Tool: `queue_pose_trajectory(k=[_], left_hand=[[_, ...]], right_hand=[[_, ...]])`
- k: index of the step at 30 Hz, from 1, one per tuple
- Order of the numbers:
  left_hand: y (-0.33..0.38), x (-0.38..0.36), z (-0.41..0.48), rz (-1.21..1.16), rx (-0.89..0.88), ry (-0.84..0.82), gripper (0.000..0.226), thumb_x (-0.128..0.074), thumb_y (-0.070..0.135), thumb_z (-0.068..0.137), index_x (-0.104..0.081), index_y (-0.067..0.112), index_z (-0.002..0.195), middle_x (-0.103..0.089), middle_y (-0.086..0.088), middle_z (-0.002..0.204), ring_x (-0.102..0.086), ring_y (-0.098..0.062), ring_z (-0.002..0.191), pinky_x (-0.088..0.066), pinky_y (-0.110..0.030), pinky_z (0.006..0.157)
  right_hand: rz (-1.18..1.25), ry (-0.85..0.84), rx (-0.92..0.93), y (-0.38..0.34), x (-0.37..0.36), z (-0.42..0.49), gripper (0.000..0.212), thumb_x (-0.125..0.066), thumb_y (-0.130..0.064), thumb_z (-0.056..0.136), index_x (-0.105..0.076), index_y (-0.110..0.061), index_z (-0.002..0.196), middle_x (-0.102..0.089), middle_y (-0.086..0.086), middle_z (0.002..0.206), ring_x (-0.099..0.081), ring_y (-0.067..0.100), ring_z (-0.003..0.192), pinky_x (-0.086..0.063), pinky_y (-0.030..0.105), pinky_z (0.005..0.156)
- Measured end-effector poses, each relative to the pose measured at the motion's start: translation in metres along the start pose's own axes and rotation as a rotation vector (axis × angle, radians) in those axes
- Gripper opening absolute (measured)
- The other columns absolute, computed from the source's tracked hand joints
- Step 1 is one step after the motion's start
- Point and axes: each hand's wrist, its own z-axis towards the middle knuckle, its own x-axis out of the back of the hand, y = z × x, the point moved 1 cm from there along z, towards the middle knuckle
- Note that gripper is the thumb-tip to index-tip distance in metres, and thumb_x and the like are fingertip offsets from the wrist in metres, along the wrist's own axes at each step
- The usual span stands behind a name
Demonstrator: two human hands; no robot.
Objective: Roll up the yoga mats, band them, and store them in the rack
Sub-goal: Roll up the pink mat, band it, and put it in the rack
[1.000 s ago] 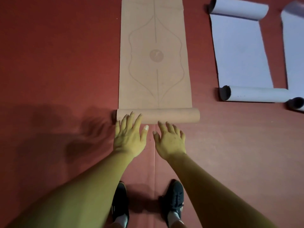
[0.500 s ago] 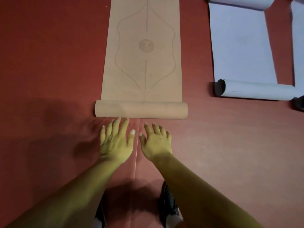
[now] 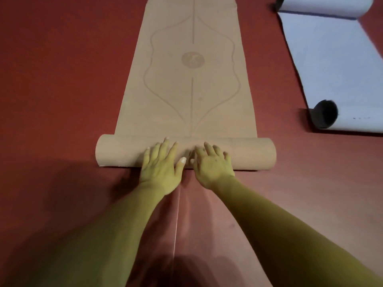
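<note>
A tan yoga mat (image 3: 192, 88) with a printed line pattern lies flat on the red floor, running away from me. Its near end is rolled into a tube (image 3: 248, 152) that lies crosswise. My left hand (image 3: 160, 164) rests on the middle of the roll with straight, spread fingers. My right hand (image 3: 211, 162) lies right beside it, fingers flat on the roll as well. Neither hand curls round anything.
A pale lilac mat (image 3: 331, 59) lies to the right, rolled at its near end (image 3: 325, 117) and its far end (image 3: 323, 5). The red floor (image 3: 62, 79) stretches to the left. A thin seam in the floor runs between my forearms.
Both hands have moved forward from the floor just short of the roll onto the roll itself. The view has come closer to the mat.
</note>
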Motion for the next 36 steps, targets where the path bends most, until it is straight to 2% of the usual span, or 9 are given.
queue_pose_trajectory(k=[6,9,11,16,21,24,28,31,36], left_hand=[[-0.008,-0.059,0.059,0.049,-0.045,0.135,0.065,-0.021,0.054,0.103,-0.006,0.030,0.161,-0.010,-0.001,0.169,-0.006,-0.023,0.155,0.001,-0.048,0.124],[-0.008,-0.066,0.058,0.047,-0.047,0.188,0.077,-0.010,0.059,0.092,-0.026,0.023,0.159,-0.049,-0.008,0.147,-0.035,-0.031,0.143,-0.010,-0.049,0.121],[-0.010,-0.068,0.045,0.011,-0.038,0.253,0.083,-0.009,0.061,0.087,-0.044,0.022,0.152,-0.057,-0.013,0.128,-0.049,-0.035,0.122,-0.027,-0.050,0.114],[-0.015,-0.065,0.015,-0.010,-0.027,0.177,0.087,0.001,0.065,0.079,-0.058,0.029,0.133,-0.042,-0.006,0.151,-0.032,-0.027,0.140,-0.022,-0.043,0.113],[-0.020,-0.088,-0.032,-0.070,-0.050,0.130,0.071,-0.013,0.061,0.087,-0.061,0.022,0.123,-0.061,-0.001,0.119,-0.054,-0.027,0.114,-0.035,-0.043,0.105],[-0.027,-0.105,-0.063,-0.034,-0.049,0.137,0.058,-0.032,0.055,0.088,-0.069,0.025,0.120,-0.061,-0.009,0.120,-0.058,-0.031,0.110,-0.046,-0.049,0.096],[-0.029,-0.119,-0.094,-0.084,-0.061,0.071,0.056,-0.028,0.052,0.086,-0.064,0.029,0.122,-0.059,-0.001,0.135,-0.049,-0.028,0.131,-0.030,-0.051,0.113],[-0.032,-0.122,-0.112,-0.042,-0.090,0.038,0.059,-0.029,0.054,0.087,-0.062,0.026,0.127,-0.060,-0.003,0.117,-0.057,-0.029,0.112,-0.035,-0.052,0.110],[-0.048,-0.129,-0.102,-0.063,-0.097,0.123,0.061,-0.022,0.057,0.089,-0.066,0.030,0.122,-0.056,-0.005,0.134,-0.051,-0.029,0.124,-0.036,-0.045,0.109]], right_hand=[[-0.103,0.050,0.048,0.027,-0.032,0.051,0.067,-0.027,-0.059,0.104,-0.015,-0.027,0.162,-0.016,0.003,0.169,-0.012,0.029,0.154,-0.007,0.055,0.122],[-0.162,0.086,0.056,0.029,-0.041,0.043,0.073,-0.029,-0.065,0.101,-0.020,-0.023,0.160,-0.032,0.010,0.158,-0.028,0.033,0.145,-0.014,0.055,0.119],[-0.220,0.079,0.078,0.026,-0.045,0.032,0.071,-0.029,-0.068,0.099,-0.029,-0.024,0.155,-0.037,0.013,0.148,-0.035,0.035,0.137,-0.024,0.051,0.113],[-0.058,0.052,0.047,0.026,-0.054,0.009,0.054,-0.039,-0.067,0.097,-0.045,-0.030,0.136,-0.043,0.012,0.145,-0.036,0.035,0.137,-0.026,0.050,0.112],[-0.084,0.013,-0.010,0.021,-0.084,-0.028,0.065,-0.033,-0.071,0.097,-0.033,-0.031,0.149,-0.042,0.013,0.143,-0.038,0.037,0.133,-0.030,0.052,0.110],[-0.126,0.011,-0.007,0.022,-0.103,-0.050,0.058,-0.033,-0.067,0.099,-0.041,-0.032,0.144,-0.038,0.011,0.141,-0.036,0.033,0.132,-0.031,0.049,0.108],[-0.053,-0.072,-0.015,0.016,-0.118,-0.081,0.054,-0.037,-0.062,0.100,-0.037,-0.031,0.145,-0.037,0.008,0.152,-0.033,0.032,0.141,-0.023,0.053,0.115],[-0.182,-0.159,0.028,0.012,-0.127,-0.103,0.061,-0.040,-0.060,0.100,-0.027,-0.028,0.150,-0.038,0.011,0.144,-0.038,0.034,0.133,-0.029,0.053,0.110],[-0.185,-0.061,0.075,0.011,-0.144,-0.090,0.082,-0.011,-0.076,0.086,-0.037,-0.023,0.144,-0.035,0.012,0.144,-0.036,0.033,0.134,-0.032,0.049,0.109]])
